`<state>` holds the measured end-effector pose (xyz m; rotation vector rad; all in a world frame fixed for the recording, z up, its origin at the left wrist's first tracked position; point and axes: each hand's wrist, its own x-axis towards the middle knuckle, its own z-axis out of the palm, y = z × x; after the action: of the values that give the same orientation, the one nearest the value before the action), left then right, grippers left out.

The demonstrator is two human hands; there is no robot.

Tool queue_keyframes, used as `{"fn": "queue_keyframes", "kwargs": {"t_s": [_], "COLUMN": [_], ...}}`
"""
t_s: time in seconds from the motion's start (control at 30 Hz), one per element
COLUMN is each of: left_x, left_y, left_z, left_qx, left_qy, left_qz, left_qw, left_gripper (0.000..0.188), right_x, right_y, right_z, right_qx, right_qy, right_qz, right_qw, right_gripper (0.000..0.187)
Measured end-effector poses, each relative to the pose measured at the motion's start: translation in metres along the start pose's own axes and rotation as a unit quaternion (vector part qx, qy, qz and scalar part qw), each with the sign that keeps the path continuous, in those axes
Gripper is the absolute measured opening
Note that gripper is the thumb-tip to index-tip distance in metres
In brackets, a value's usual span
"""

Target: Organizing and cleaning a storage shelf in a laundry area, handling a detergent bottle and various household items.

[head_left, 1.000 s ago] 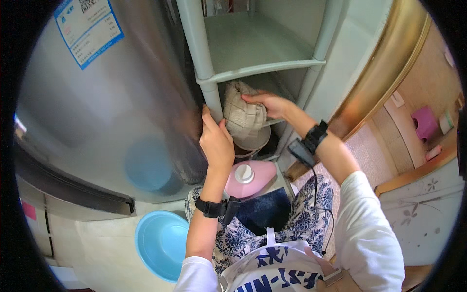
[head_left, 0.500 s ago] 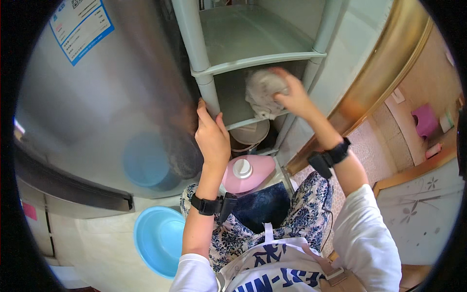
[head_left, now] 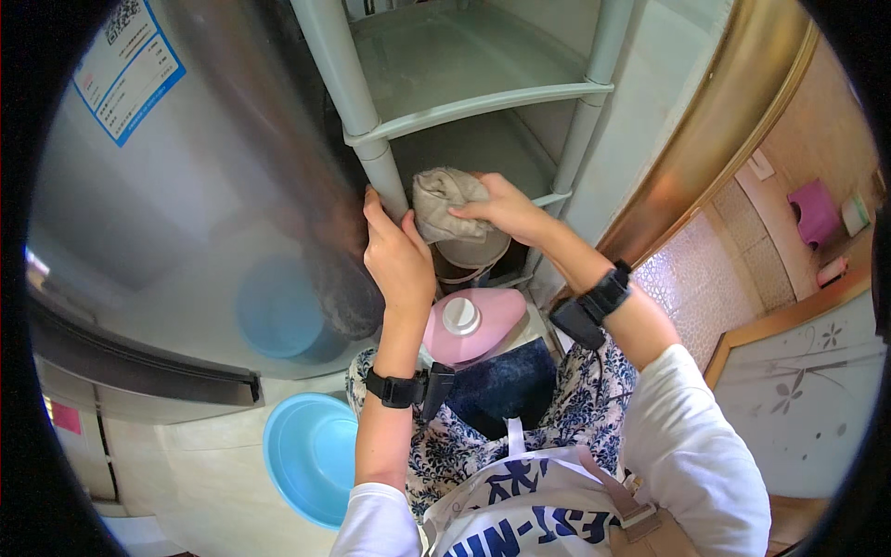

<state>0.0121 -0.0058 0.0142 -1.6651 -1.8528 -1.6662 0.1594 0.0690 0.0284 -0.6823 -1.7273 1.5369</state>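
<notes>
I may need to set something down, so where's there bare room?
The upper shelf looks bare behind its front rim; so does the floor left of the blue basin, beside the fridge. It's crowded around the cloth, with bucket and pink bottle close by.

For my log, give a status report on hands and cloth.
Left hand gripping shelf post. Right hand holding cloth at lower shelf's front edge. Pink jug below, not blocking cloth.

The folded beige cloth (head_left: 438, 210) looks matt and creased. The pale grey-green plastic shelf rack (head_left: 464, 60) has a smooth, faint sheen; the rounded pink bottle (head_left: 497, 327) and round light-blue basin (head_left: 283, 475) look like smooth plastic. The grey fridge door (head_left: 186, 204) is glossy — it mirrors the basin — and the gold-coloured door frame (head_left: 691, 162) shines.
</notes>
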Motion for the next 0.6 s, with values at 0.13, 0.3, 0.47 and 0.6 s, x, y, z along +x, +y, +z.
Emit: {"fn": "queue_keyframes", "kwargs": {"t_s": [0.13, 0.3, 0.47, 0.6], "left_x": [-0.001, -0.002, 0.000, -0.001], "left_y": [-0.005, -0.003, 0.000, -0.010], "left_z": [0.001, 0.000, 0.000, 0.001], "left_qx": [-0.008, -0.010, -0.036, -0.038], "left_qy": [0.000, 0.005, -0.019, -0.005], "left_qz": [0.028, 0.050, 0.012, 0.011], "left_qw": [1.000, 0.999, 0.999, 0.999], "left_gripper": [0.050, 0.050, 0.048, 0.048], "right_x": [-0.047, -0.105, -0.104, -0.063], "right_y": [-0.021, 0.044, -0.010, -0.026], "right_z": [-0.008, -0.029, -0.044, -0.017], "right_qx": [-0.105, -0.270, -0.262, -0.277], "right_qy": [-0.078, -0.036, 0.120, 0.177], "right_qz": [0.000, 0.046, -0.096, -0.214], "right_qw": [0.991, 0.961, 0.953, 0.920], "right_gripper": [0.048, 0.056, 0.053, 0.052]}}
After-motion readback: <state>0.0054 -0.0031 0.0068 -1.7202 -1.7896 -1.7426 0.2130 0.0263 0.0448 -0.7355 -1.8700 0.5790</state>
